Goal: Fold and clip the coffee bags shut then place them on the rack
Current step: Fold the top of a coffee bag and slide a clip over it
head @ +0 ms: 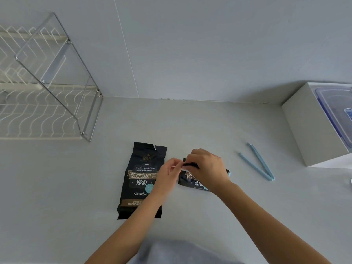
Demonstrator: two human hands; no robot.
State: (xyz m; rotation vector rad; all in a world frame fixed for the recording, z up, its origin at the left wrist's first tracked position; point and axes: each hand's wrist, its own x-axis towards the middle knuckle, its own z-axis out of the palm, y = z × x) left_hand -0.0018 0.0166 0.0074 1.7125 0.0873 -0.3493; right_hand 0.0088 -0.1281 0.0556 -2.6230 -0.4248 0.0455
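Note:
Two black coffee bags lie on the grey counter. The left bag (140, 180) lies flat with its torn top unfolded. On the right bag (190, 179) the top is rolled down; my left hand (168, 173) pinches the roll's left end and my right hand (207, 167) grips the roll from above, hiding much of the bag. A light blue clip end (229, 173) pokes out at the bag's right edge, under my right wrist. Another blue bag clip (260, 162) lies open in a V to the right, untouched. The white wire rack (38, 113) stands at the far left.
A white box (308, 126) with a clear blue-lidded container (339, 113) on it stands at the right edge. A grey wall rises behind the counter. Bare counter lies between the rack and the bags.

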